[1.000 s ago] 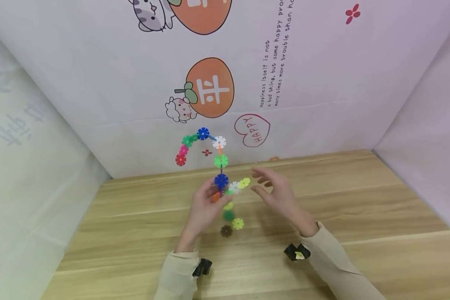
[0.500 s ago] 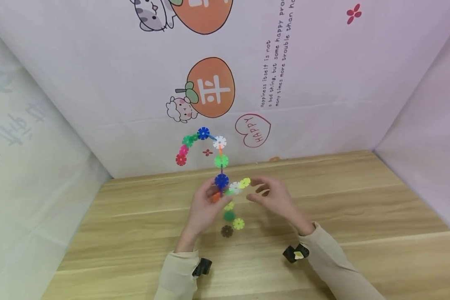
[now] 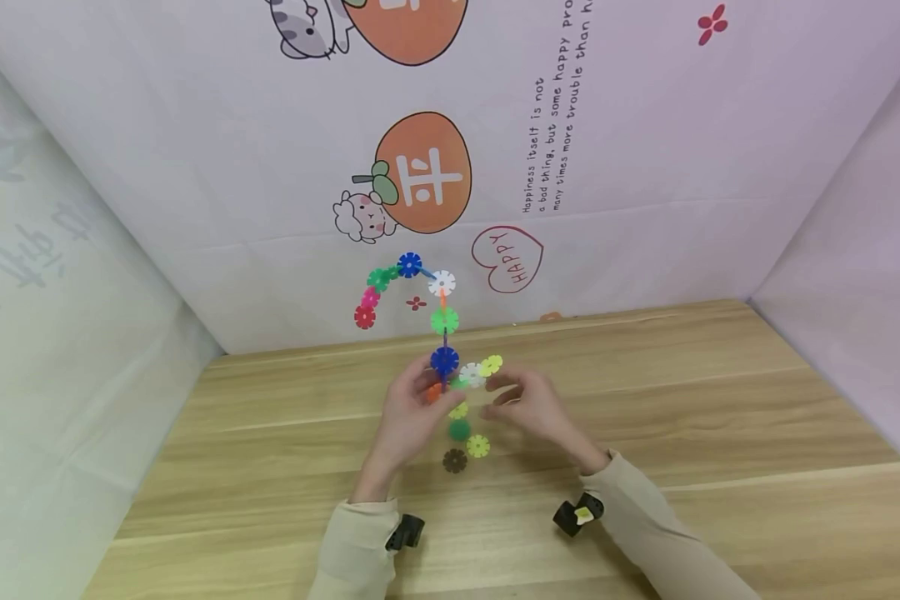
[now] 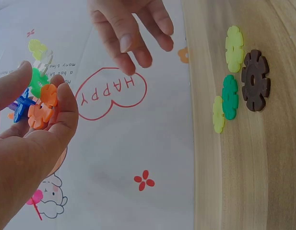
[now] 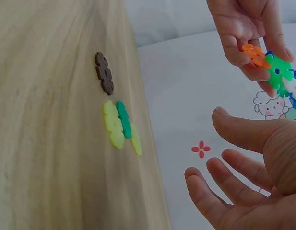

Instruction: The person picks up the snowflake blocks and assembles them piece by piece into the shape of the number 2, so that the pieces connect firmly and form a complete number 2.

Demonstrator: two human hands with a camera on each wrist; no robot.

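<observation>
My left hand (image 3: 407,417) pinches a chain of interlocking snowflake discs (image 3: 444,361) in mixed colours and holds it above the table. From the grip the chain rises and curves left, through a white disc (image 3: 442,283) and a blue disc (image 3: 409,265) to a red disc (image 3: 364,317). A short branch ends in a yellow disc (image 3: 491,365) on the right. Between my left fingers and thumb, the left wrist view shows an orange disc (image 4: 41,115) and a green disc (image 4: 40,82). My right hand (image 3: 532,408) hovers beside the branch, fingers apart and holding nothing.
Several loose discs lie on the wooden table (image 3: 682,400) under the hands: a brown disc (image 3: 454,461), a dark green disc (image 3: 459,429) and two yellow ones. A printed cloth backdrop (image 3: 615,250) rises behind the table, with cloth walls on both sides.
My right hand has moved left and slightly down, towards the loose discs, its fingers still spread. The left hand and the disc chain have stayed almost in place.
</observation>
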